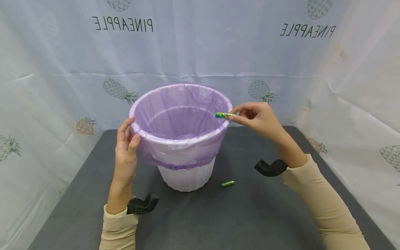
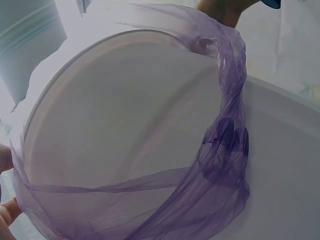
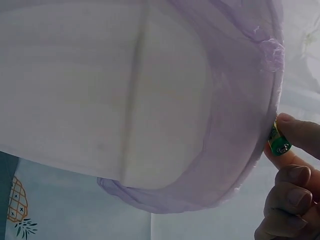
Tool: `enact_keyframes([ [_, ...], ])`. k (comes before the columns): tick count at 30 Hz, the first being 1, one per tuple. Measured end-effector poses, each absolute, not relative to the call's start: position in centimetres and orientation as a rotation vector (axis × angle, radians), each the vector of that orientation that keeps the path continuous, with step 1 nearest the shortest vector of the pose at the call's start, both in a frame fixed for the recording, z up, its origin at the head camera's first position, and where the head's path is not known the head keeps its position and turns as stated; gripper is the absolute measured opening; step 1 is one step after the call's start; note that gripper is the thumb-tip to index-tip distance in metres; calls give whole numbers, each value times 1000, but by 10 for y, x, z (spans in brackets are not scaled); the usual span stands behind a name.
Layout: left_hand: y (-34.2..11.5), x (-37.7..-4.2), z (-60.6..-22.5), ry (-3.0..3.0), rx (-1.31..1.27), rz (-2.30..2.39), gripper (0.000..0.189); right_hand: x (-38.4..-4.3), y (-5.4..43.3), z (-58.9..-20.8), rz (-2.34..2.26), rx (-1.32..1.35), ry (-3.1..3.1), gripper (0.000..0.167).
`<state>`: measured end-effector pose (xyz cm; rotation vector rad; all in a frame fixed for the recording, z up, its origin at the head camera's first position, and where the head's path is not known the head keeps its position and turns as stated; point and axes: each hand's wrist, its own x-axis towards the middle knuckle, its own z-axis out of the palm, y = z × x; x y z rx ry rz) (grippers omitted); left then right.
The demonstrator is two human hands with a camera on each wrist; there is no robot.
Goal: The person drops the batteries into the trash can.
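A white trash bin (image 1: 187, 178) stands on the dark table, lined with a purple trash bag (image 1: 175, 118) folded over its rim. My left hand (image 1: 125, 152) holds the bin's left side, fingertips and thumb at the bag-covered rim. Between thumb and fingers my right hand (image 1: 257, 118) pinches a green-and-yellow battery (image 1: 222, 115), which lies roughly level over the right rim. In the right wrist view, a metal end of this battery (image 3: 281, 145) shows beside the rim. Another green battery (image 1: 227, 183) lies on the table to the right of the bin's base.
Behind the dark table (image 1: 250, 218) hangs a pale curtain (image 1: 200, 41) with pineapple prints, and similar sheets close off both sides. Black wrist cameras (image 1: 143, 205) stick out from both forearms.
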<state>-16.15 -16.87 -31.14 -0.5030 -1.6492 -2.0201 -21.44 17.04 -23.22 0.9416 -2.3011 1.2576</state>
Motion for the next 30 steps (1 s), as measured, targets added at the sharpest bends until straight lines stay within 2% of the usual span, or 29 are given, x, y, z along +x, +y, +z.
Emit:
enact_keyframes([
  [14, -169, -161, -313, -1641, -569, -2006, 43, -216, 167, -238, 1362, 954, -2250, 15],
  [21, -169, -163, -313, -1637, -514, -2012, 45, -211, 174, -249, 1394, 932, -2230, 18],
  [27, -169, -163, -313, -1640, -510, -2016, 45, -206, 184, -266, 1436, 895, -2180, 39],
  [30, -169, -162, -313, -1638, -531, -2013, 43, -204, 187, -279, 1457, 891, -2187, 40],
])
